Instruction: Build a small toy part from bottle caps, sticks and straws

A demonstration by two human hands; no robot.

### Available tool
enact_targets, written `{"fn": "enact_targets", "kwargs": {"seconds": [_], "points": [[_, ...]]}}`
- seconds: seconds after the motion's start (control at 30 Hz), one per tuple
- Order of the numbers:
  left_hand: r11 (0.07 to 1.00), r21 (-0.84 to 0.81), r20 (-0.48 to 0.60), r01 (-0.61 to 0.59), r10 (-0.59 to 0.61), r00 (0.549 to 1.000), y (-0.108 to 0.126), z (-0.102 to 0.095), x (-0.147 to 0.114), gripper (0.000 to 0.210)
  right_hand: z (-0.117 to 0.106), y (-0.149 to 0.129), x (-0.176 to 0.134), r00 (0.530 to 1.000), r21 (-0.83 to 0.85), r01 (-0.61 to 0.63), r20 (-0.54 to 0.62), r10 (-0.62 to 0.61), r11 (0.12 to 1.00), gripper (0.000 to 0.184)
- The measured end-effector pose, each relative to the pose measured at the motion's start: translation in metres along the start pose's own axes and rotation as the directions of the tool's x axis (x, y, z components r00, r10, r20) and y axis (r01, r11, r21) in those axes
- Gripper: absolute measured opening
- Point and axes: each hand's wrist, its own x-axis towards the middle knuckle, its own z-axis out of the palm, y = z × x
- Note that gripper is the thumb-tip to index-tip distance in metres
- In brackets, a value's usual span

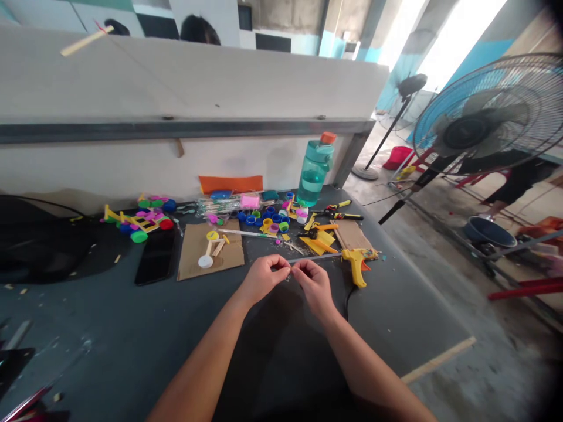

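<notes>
Thumb and forefinger of my left hand (267, 280) and of my right hand (313, 286) were pressed together, tips nearly meeting (anything pinched between was too small to tell). The yellow glue gun (354, 265) lay on the tabletop (409, 316), rightward, nearer the right hand; its pale stick (316, 257) ran leftward, long axis crosswise, just beyond my fingers. Counted: one glue gun, one bottle (314, 170), one phone (156, 258), two cardboard pieces (189, 252); clustered caps (270, 214) defied counting.
</notes>
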Motion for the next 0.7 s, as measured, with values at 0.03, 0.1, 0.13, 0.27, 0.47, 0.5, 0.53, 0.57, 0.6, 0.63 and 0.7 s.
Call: {"fn": "enact_targets", "kwargs": {"seconds": [0.03, 0.1, 0.13, 0.27, 0.47, 0.5, 0.53, 0.57, 0.6, 0.63, 0.7], "points": [[1.000, -0.020, 0.004, 0.001, -0.001, 1.000, -0.001, 0.000, 0.000, 0.018, 0.000, 0.001, 0.000, 1.000, 0.000, -0.005, 0.004, 0.005, 1.000, 0.019], [0.998, -0.060, 0.013, 0.007, -0.006, 1.000, -0.004, 0.000, 0.001, 0.018, 0.001, 0.002, 0.000, 1.000, -0.013, -0.011, 0.011, 0.012, 1.000, 0.019], [0.997, -0.078, 0.017, 0.011, -0.010, 1.000, -0.006, 0.000, 0.001, 0.018, 0.002, 0.002, 0.000, 1.000, -0.031, -0.007, 0.012, 0.008, 0.999, 0.018], [0.981, -0.180, 0.014, 0.071, -0.070, 0.997, -0.019, 0.000, 0.005, 0.019, 0.006, -0.009, -0.008, 0.994, -0.242, 0.086, -0.046, -0.100, 0.966, 0.014], [0.774, -0.613, -0.042, 0.158, -0.232, 0.972, -0.044, -0.009, 0.011, 0.022, -0.004, -0.059, -0.043, 0.946, -0.561, 0.322, 0.161, -0.282, 0.763, 0.035], [0.730, -0.666, -0.048, 0.151, -0.244, 0.969, -0.046, -0.011, 0.012, 0.022, -0.010, -0.067, -0.043, 0.938, -0.562, 0.346, 0.198, -0.283, 0.751, 0.035], [0.692, -0.708, -0.055, 0.144, -0.257, 0.965, -0.049, -0.013, 0.013, 0.022, -0.018, -0.073, -0.037, 0.931, -0.573, 0.364, 0.235, -0.279, 0.734, 0.035], [0.664, -0.735, -0.061, 0.140, -0.270, 0.961, -0.051, -0.014, 0.014, 0.023, -0.028, -0.077, -0.025, 0.920, -0.606, 0.391, 0.262, -0.291, 0.693, 0.033], [0.651, -0.746, -0.066, 0.138, -0.280, 0.958, -0.052, -0.015, 0.015, 0.023, -0.040, -0.080, -0.008, 0.906, -0.662, 0.421, 0.273, -0.324, 0.620, 0.030], [0.658, -0.740, -0.071, 0.139, -0.282, 0.957, -0.054, -0.016, 0.016, 0.024, -0.054, -0.080, 0.013, 0.893, -0.737, 0.433, 0.274, -0.357, 0.519, 0.025], [0.714, -0.686, -0.080, 0.139, -0.264, 0.961, -0.056, -0.015, 0.018, 0.025, -0.082, -0.077, 0.066, 0.905, -0.902, 0.353, 0.262, -0.334, 0.247, 0.023]]}}
